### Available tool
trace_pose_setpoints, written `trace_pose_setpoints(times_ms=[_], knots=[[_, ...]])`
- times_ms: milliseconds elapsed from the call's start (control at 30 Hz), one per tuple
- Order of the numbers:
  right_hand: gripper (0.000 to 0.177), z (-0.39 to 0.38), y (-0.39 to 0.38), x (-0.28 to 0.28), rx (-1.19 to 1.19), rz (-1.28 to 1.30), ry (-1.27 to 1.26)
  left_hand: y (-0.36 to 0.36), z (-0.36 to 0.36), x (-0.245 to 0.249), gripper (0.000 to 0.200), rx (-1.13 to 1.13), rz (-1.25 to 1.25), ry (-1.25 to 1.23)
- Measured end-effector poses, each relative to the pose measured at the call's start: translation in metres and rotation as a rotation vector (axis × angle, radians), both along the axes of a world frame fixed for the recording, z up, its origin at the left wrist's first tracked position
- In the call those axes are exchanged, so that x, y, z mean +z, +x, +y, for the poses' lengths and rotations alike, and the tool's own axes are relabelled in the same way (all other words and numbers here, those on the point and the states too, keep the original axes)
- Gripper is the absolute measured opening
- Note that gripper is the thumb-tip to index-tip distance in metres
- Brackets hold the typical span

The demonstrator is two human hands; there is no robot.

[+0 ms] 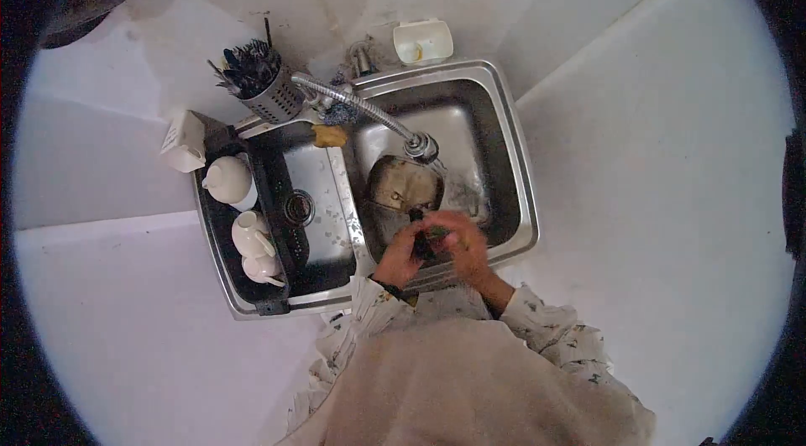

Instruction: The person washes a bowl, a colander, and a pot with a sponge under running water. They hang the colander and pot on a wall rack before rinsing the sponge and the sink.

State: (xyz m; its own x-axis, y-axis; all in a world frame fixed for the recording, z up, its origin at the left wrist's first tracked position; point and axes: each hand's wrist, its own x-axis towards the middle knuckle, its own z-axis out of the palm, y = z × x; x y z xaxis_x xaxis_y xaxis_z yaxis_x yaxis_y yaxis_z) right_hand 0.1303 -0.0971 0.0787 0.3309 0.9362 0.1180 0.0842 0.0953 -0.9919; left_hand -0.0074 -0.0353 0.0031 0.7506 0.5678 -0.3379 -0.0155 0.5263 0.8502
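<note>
A small square pan (395, 182) with a brownish inside rests tilted in the right sink basin, below the spray faucet. Its black handle (422, 248) points toward me. My left hand (397, 263) is closed round this handle from the left side. On the right, my right hand (467, 246) is closed over the handle, with a bit of something green (438, 231) showing at its fingers. That green thing is mostly hidden and blurred; it may be a scrubbing pad.
A flexible metal faucet (369, 108) arches over the double sink (522, 169). The left basin side has a black rack (273, 278) with a teapot (227, 181) and cups (250, 234). Behind stand a cutlery holder (276, 99), a yellow sponge (329, 136) and a white container (424, 41).
</note>
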Motion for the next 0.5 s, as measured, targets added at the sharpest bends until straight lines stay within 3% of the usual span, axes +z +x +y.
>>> trace_pose_setpoints(times_ms=[67, 133, 200, 267, 333, 400, 500], knots=[[0.027, 0.012, 0.038, 0.007, -0.175, -0.272, -0.044, -0.002, 0.006, 0.028, 0.03, -0.045, -0.04, 0.133], [0.019, 0.036, 0.073, 0.016, -0.309, -0.342, -0.15, -0.001, 0.009, 0.051, 0.025, -0.087, -0.076, 0.264], [0.027, 0.068, 0.114, 0.008, -0.387, -0.632, -0.191, 0.006, 0.006, 0.061, 0.017, 0.189, 0.123, -0.818], [0.029, 0.12, 0.152, -0.004, -0.372, -0.354, -0.221, 0.002, -0.002, 0.052, 0.013, 0.212, 0.082, -0.784], [0.033, 0.178, 0.175, -0.005, -0.437, -0.516, -0.264, -0.007, -0.006, 0.036, 0.013, 0.165, 0.077, -0.866], [0.035, 0.236, 0.191, -0.021, -0.394, -0.085, -0.186, -0.005, -0.002, 0.051, 0.011, 0.17, 0.143, -0.832], [0.038, 0.279, 0.186, -0.033, -0.347, -0.127, -0.234, -0.008, -0.005, 0.054, 0.011, 0.173, 0.148, -0.743]])
